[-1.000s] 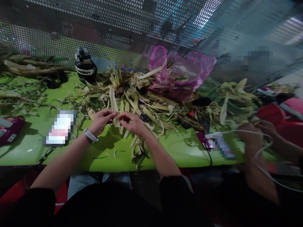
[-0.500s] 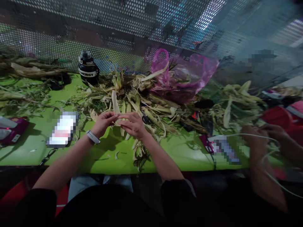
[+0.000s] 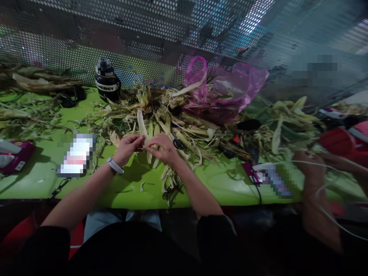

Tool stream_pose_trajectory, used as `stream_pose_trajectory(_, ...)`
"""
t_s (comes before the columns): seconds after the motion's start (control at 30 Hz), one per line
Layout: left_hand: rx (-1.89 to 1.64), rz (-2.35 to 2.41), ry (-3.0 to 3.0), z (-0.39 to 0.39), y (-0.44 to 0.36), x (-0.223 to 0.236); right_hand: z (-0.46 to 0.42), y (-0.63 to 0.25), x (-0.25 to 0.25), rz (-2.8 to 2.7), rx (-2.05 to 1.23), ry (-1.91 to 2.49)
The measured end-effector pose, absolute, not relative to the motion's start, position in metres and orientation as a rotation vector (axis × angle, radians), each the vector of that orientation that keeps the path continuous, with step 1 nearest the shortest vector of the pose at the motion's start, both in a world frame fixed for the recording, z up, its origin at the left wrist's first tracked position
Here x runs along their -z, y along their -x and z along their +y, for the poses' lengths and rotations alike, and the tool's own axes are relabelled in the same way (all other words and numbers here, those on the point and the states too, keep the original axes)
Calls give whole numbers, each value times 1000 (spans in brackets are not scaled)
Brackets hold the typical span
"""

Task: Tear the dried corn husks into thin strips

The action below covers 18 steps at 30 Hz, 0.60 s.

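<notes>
1. L hand (image 3: 129,148) is pinched small on the pale leaf strip (image 3: 140,122), at its near end.
2. R hand (image 3: 164,150) is pinched small on the same end, just beside L hand.
3. The strip's far end points at the dry leaf pile (image 3: 169,100).
4. Black bottle (image 3: 107,81): far L. Pink bag (image 3: 222,107): far, R of bottle.
5. Phone (image 3: 76,156): L of L hand, on green tbl (image 3: 115,196).

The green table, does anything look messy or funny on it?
Yes! Dry leaves lie tangled across the green table, and one clump droops over its front edge, which looks untidy. Little pale scraps lie loose nearby, like dropped bits. Nothing looks clearly broken.
</notes>
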<state>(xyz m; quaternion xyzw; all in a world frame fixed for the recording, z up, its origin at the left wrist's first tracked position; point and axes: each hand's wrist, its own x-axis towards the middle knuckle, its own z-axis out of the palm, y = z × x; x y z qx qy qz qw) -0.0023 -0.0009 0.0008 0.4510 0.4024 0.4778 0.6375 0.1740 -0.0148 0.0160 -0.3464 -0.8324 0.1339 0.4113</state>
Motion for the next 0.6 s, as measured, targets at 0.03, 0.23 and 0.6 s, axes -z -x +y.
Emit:
stream_pose_trajectory(0.03, -1122, 927, -1041, 0, 3, -1, -17, -174, -19, -2112, -377, 820)
stream_pose_trajectory(0.23, -1299, 1040, -1405, 1, 8, 1, -22, -173, -25, -1933, -483, 1047)
stream_pose_trajectory(0.6, -1185, 1042, -1822, 0, 8, 2, -11, -172, -5, -1837, -919, 1177)
